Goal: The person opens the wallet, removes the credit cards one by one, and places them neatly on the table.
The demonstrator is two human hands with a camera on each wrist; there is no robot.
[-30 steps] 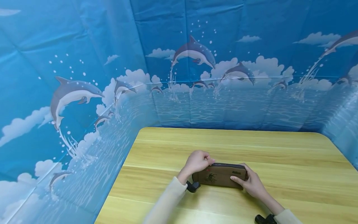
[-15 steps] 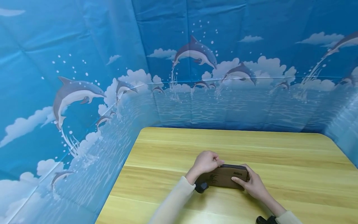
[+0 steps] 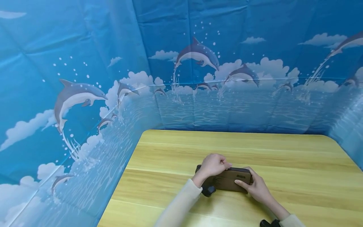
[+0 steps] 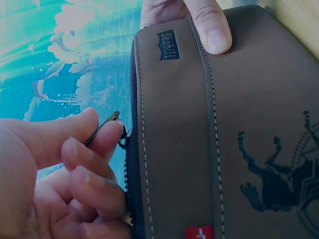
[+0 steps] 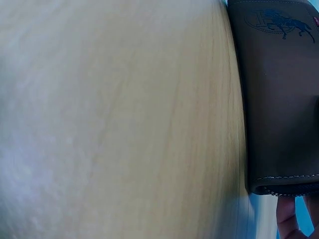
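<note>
- Brown wallet: held upright btwn both hands, over wood table; can't tell if touching it
- L hand: thumb + index pinch zip pull at wallet's top edge
- R hand: grips wallet's R end, thumb on near face
- Horse print + red tag on same face; blue dolphin backdrop behind table

Brown wallet, dark horse print, pale stitching. Upright, zip uppermost, lower frame right of centre; pull tab angled outward.
</note>
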